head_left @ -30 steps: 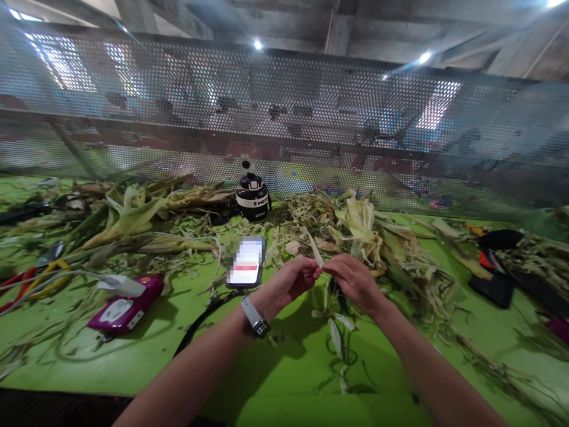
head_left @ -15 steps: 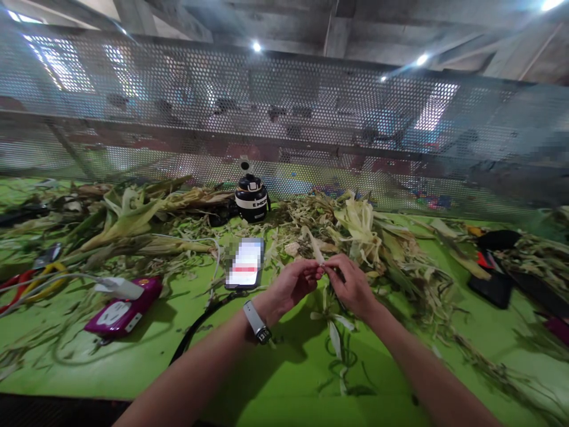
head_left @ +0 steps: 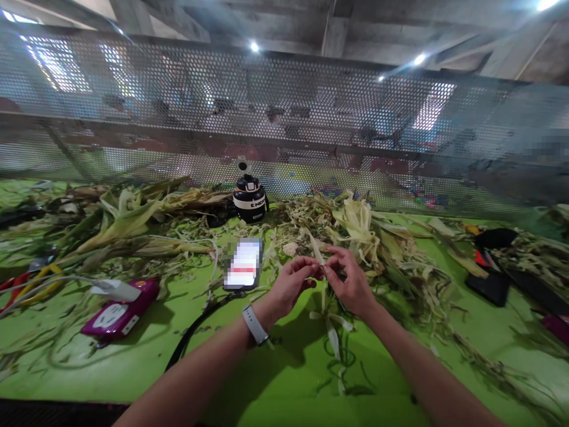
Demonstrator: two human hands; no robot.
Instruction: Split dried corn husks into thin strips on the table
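Observation:
My left hand (head_left: 290,286), with a pale watch band on its wrist, pinches a pale corn husk strip (head_left: 317,249) with thumb and forefinger. The fingertips of my right hand (head_left: 351,284) meet it there, thumb on the strip and forefinger raised. Both hands are just above the green table, nearly touching. The strip's upper end sticks up past my fingers. Below them, a knotted length of husk (head_left: 332,338) trails over the table toward me. What lies right between the fingertips is too small to make out.
Husk piles (head_left: 355,219) cover the back of the green table (head_left: 249,379). A phone (head_left: 243,264), a black bottle (head_left: 249,200), a purple power strip (head_left: 120,311) with a plugged-in charger and red-and-yellow-handled tools (head_left: 44,279) stand left. A dark phone-like object (head_left: 488,287) lies right. Perforated metal panels (head_left: 284,118) rise behind.
My left wrist has turned, so the watch face no longer shows. My right forefinger has lifted away from the thumb. The husk strip stays at my fingertips.

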